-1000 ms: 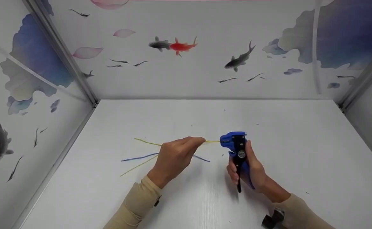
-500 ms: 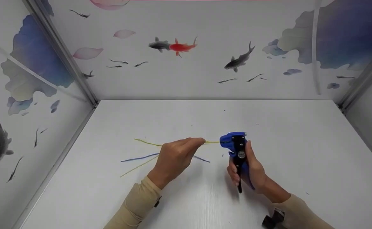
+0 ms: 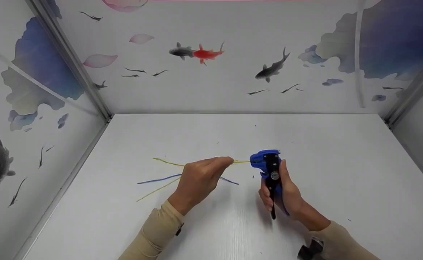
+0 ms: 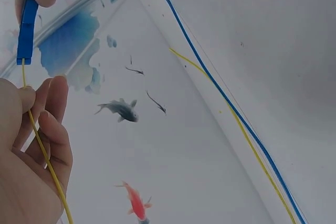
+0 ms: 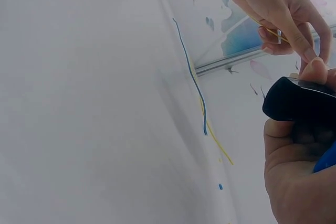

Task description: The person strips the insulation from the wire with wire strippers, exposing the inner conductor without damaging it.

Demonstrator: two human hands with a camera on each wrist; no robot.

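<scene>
My left hand [image 3: 198, 180] pinches a yellow wire [image 4: 44, 153] between thumb and fingertips, and the wire's tail runs back across the palm. The front end of that wire enters the nose of a blue and black wire stripper [image 3: 271, 164], held upright by its handles in my right hand [image 3: 291, 195]. The wire's tip is hidden inside the tool. A short stretch of yellow shows between the left fingertips and the stripper. Below the left hand, a blue wire [image 4: 226, 95] and another yellow wire [image 4: 252, 148] lie on the table, crossing each other.
Several tiny scraps, one of them a blue scrap [image 5: 220, 186], are scattered on the white table [image 3: 124, 231]. A fish-printed back panel [image 3: 225, 90] borders the far edge, with a left panel [image 3: 77, 133] and a right panel [image 3: 421, 119] at the sides.
</scene>
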